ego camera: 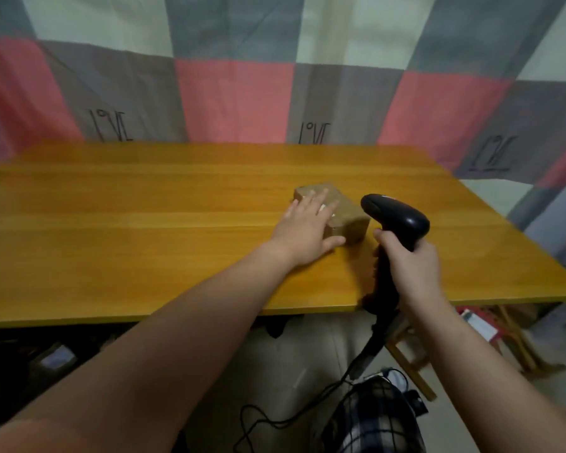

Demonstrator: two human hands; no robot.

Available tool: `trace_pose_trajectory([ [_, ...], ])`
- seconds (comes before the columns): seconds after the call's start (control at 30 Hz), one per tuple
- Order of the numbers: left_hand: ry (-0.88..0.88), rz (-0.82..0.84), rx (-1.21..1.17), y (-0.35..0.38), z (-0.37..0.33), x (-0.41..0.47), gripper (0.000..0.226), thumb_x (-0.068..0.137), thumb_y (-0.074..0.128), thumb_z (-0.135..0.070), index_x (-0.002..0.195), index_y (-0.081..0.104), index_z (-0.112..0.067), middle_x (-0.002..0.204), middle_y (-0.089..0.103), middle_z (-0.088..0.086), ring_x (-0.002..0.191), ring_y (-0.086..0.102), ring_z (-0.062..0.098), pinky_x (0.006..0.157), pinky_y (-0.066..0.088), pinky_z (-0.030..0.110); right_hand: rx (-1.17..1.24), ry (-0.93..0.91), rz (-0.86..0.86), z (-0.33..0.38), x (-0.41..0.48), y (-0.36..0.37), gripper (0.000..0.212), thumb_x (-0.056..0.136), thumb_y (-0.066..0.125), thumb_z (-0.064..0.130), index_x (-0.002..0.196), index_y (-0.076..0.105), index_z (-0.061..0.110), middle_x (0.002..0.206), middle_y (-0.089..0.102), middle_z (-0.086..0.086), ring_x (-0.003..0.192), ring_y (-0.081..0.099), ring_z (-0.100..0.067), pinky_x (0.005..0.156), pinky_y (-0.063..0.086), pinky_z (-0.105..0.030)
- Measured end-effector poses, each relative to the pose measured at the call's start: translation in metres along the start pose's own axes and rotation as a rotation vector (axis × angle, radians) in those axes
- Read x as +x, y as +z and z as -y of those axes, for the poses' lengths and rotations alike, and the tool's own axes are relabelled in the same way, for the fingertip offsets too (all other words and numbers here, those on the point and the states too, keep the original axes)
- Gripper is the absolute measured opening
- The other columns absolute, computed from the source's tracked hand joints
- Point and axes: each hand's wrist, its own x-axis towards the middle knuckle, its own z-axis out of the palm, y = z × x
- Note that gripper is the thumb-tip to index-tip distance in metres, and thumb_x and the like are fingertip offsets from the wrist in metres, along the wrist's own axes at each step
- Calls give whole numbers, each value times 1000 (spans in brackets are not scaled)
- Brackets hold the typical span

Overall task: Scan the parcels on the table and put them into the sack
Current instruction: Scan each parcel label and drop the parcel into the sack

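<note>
A small brown cardboard parcel (350,220) lies on the wooden table (144,223), right of centre. My left hand (307,228) rests flat on its top with fingers spread and straight, the thumb along its near side. A bit of white label shows between the fingers. My right hand (412,266) grips the handle of a black barcode scanner (396,217), whose head points left toward the parcel from just right of it. No sack is in view.
The scanner's black cable (307,403) trails down to the floor below the table's front edge. A wooden stool (412,361) and a red item stand under the right side. A patchwork cloth (236,99) hangs behind the table.
</note>
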Motion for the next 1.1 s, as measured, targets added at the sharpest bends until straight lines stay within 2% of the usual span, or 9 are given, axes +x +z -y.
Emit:
trace_pose_trajectory([
  [0.17,21,-12,68,10,11,-3,69,88,44,-67,143,38,-26,153,32,0,145,18,22,117,6,49,117,86,57,-5,5,-1,9,85,68,23,86,64,15,56,59,4,49,59,-17,49,49,-31],
  [0.3,15,-89,-5,11,34,-53,79,81,50,-72,144,34,-27,155,28,-3,146,17,19,118,3,41,284,169,128,-6,-2,17,6,85,68,18,89,65,20,72,64,5,67,64,-14,58,51,-29],
  [0.4,-102,-38,-54,14,56,-105,81,77,53,-74,141,36,-26,151,35,-4,143,22,13,117,1,34,329,232,262,-5,-11,41,8,84,68,21,91,65,22,65,67,10,71,66,-13,58,49,-26],
  [0.5,-230,-47,-239,12,64,-134,79,78,54,-70,139,38,-22,143,40,-4,137,32,14,115,26,37,347,283,409,-4,-26,71,9,87,66,22,95,64,20,60,68,11,56,66,-5,45,48,-19],
  [0.63,-465,-384,-544,-9,62,-138,87,65,66,-70,129,35,-19,120,34,-8,115,44,12,92,41,27,379,249,411,1,-41,104,16,85,69,22,100,69,17,89,74,-1,88,70,-21,77,56,-37],
  [0.77,-577,-453,-746,-26,73,-135,117,55,59,-79,148,9,-30,146,21,4,128,43,24,102,42,38,411,218,416,9,-44,124,23,85,69,20,107,70,15,99,74,-3,95,69,-21,80,54,-34],
  [0.9,-571,-313,-636,-31,85,-127,96,69,63,-72,148,19,-39,146,26,5,129,41,22,96,40,29,411,248,486,16,-48,140,18,87,68,19,103,70,11,88,75,-2,82,72,-16,61,55,-24],
  [1.03,-571,-329,-552,-35,91,-125,82,70,69,-64,139,35,-35,119,38,-4,99,45,10,82,37,22,420,298,539,13,-51,146,21,86,69,22,103,69,8,97,74,-7,90,70,-19,75,56,-29],
  [1.1,-564,-443,-573,-39,101,-127,55,77,71,-45,124,48,-30,109,42,-5,86,47,5,75,37,12,408,285,502,11,-50,142,18,85,70,23,99,70,12,91,75,-3,87,69,-18,75,54,-30],
])
